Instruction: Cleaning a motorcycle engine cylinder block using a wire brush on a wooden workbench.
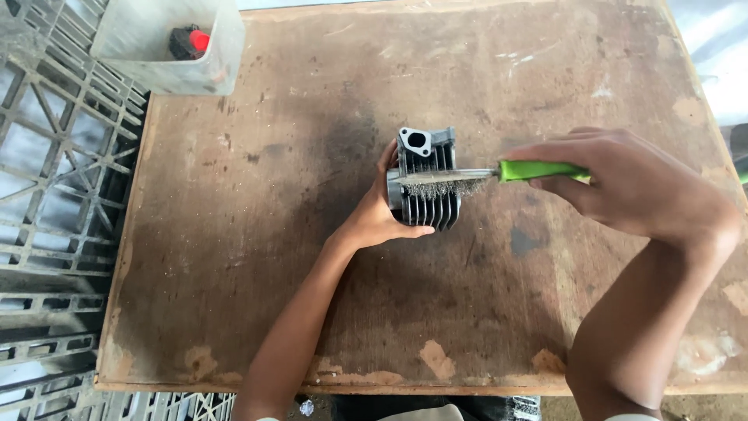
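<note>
A grey finned metal engine cylinder (427, 204) stands on the worn wooden table (257, 234) near its middle. My left hand (375, 218) grips the cylinder from its left side, with the thumb under the fins. My right hand (631, 185) holds the green handle of a wire brush (460, 181). The brush lies across the top of the cylinder's fins, bristles down, touching them.
A translucent plastic tub (156, 47) with a red and black object inside sits at the table's far left corner. Grey plastic crates (54, 195) lie along the left side and below the front edge. The table's right edge runs close to my right forearm.
</note>
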